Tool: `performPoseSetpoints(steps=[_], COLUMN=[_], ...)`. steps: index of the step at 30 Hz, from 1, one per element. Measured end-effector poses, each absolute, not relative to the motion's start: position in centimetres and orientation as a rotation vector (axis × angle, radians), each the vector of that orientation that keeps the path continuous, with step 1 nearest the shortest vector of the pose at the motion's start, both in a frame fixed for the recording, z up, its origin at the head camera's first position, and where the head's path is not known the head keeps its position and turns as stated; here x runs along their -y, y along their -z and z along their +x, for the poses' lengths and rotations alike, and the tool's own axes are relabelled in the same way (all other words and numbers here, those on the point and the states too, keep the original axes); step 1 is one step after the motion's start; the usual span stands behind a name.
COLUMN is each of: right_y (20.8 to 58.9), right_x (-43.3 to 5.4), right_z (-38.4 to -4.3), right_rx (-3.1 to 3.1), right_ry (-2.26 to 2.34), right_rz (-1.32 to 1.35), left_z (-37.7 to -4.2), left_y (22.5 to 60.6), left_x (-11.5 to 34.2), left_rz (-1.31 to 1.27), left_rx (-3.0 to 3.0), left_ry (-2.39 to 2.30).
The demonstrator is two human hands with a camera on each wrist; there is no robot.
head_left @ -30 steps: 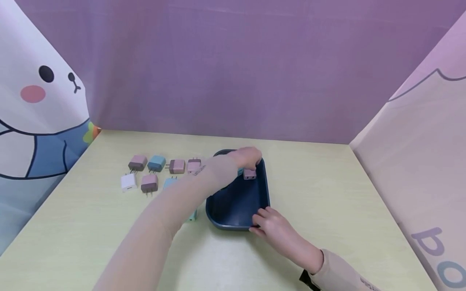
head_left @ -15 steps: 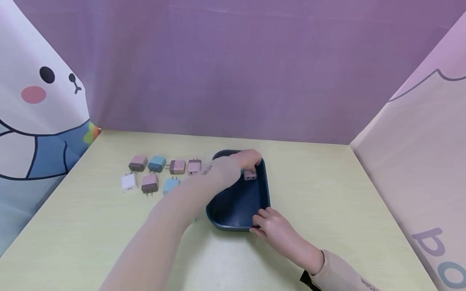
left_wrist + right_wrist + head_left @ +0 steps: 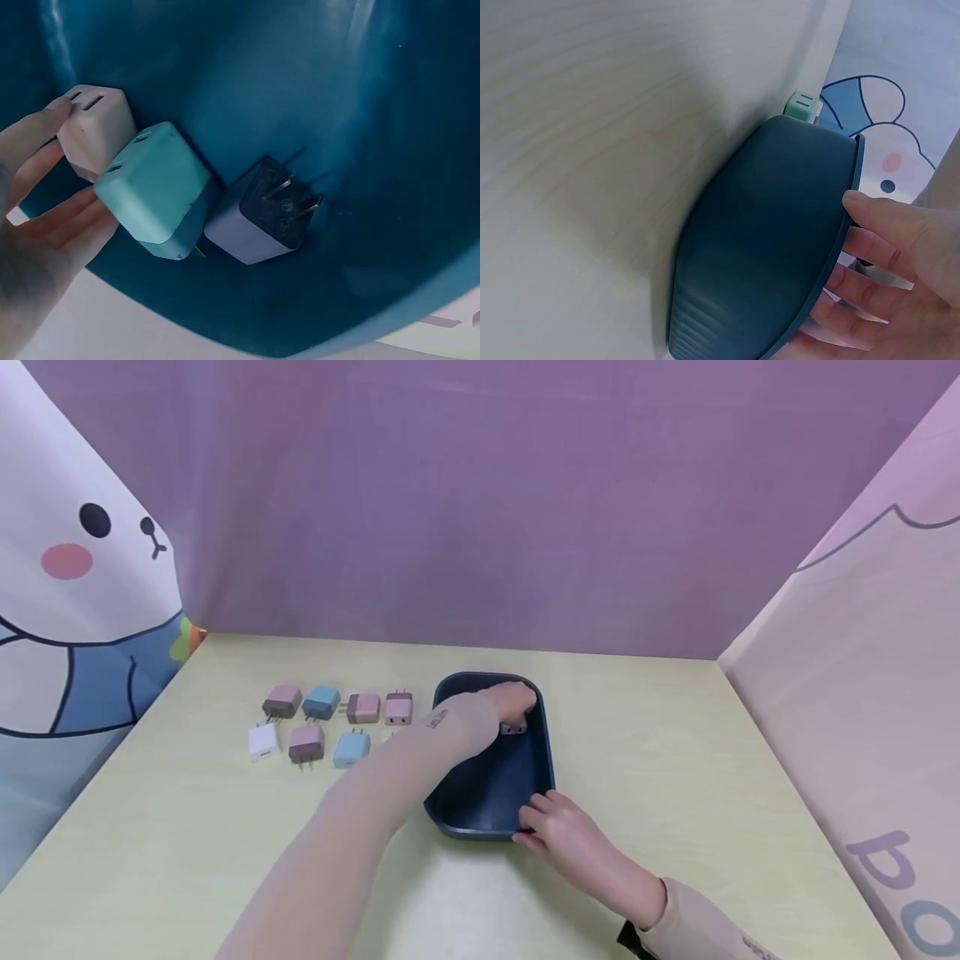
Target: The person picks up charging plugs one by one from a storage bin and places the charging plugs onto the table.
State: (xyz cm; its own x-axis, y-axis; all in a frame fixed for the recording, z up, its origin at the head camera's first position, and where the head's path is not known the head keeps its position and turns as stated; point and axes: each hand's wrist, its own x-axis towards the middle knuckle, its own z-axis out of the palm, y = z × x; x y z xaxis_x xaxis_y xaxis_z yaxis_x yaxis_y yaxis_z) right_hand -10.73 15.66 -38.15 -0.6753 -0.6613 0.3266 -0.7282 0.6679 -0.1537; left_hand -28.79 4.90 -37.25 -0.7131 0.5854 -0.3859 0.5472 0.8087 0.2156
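Two big letters on the cloth, small print on the sleeves

At the lower right of the head view, the pale side cloth (image 3: 847,710) bears a purple letter (image 3: 877,841), tilted onto its side, so "p", "d" or "b" cannot be settled, and below it a grey-blue ring (image 3: 908,927) that reads as "o". Dark lettering (image 3: 437,718) runs across the left sleeve (image 3: 375,785) near the cuff, and similar print sits on the right sleeve (image 3: 701,922) at the bottom edge; both are too small to read. Faint round marks on the purple plug's (image 3: 255,219) prong face are illegible.
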Motion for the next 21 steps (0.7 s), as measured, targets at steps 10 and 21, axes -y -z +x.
performPoseSetpoints(steps=[10,21], right_y=[38.33,38.13], right_x=[-15.61,-15.59], right_z=[-10.88,-10.72], right_rx=[2.537,2.604], right_ry=[-0.435,-0.412], right_rz=[1.151,1.128], left_z=[-28.96,-29.15], left_y=[37.86,38.05], left_x=[-5.15,-5.31], left_rz=[0.888,0.865], left_rx=[-2.552,-2.526], left_ry=[-0.087,-0.124])
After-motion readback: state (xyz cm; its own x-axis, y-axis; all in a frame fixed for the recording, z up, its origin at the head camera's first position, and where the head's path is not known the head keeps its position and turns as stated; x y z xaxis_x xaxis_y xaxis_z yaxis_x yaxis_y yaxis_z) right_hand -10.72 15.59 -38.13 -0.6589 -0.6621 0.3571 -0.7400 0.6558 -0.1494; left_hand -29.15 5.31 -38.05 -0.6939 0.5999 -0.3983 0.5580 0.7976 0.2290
